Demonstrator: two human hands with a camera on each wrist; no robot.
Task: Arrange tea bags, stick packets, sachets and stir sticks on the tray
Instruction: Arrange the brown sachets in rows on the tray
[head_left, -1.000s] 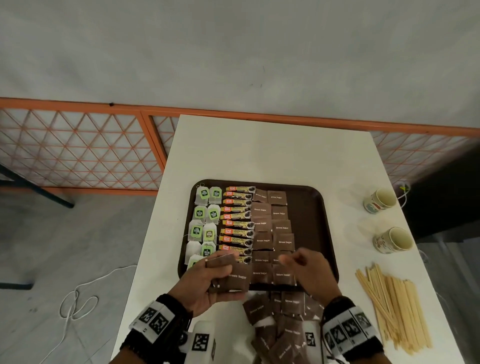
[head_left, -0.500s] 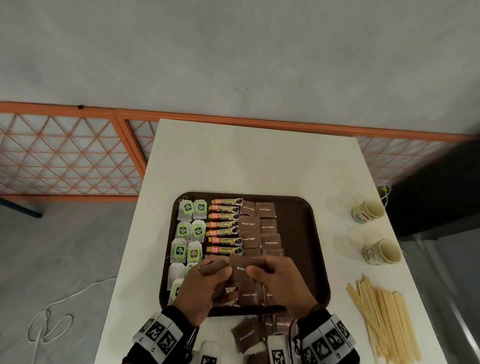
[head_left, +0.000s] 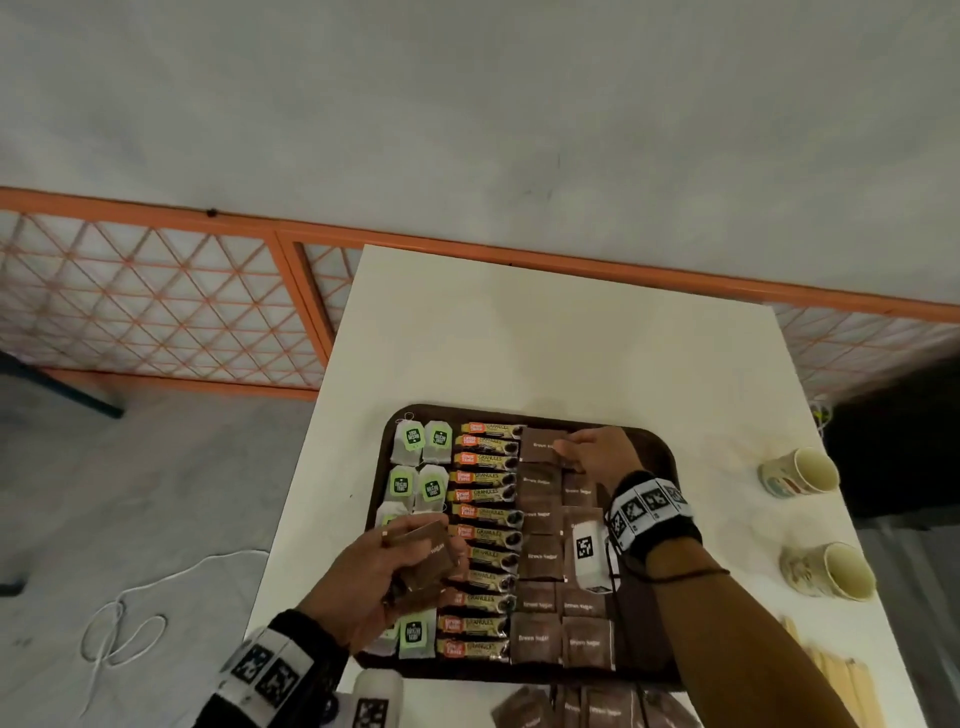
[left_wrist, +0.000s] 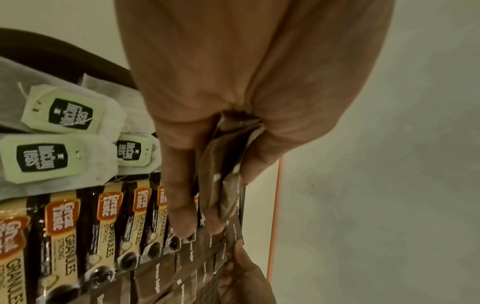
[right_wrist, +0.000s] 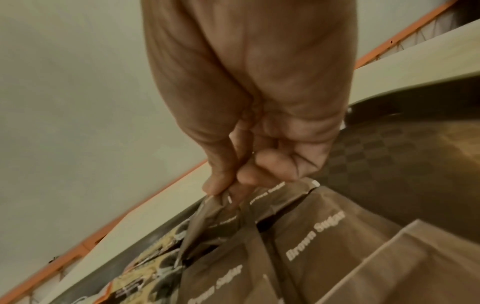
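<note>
Right hand covers part of the far sachet; stir sticks cut off

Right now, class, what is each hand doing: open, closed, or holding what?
Left hand: holds a stack of sugar sachets.
Right hand: pinches one sachet at the tray's far end.

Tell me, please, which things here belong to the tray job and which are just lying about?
Job: tray, tea bags, stick packets, brown sugar sachets, stir sticks.
Lying about: two paper cups, white cord on the floor.
</note>
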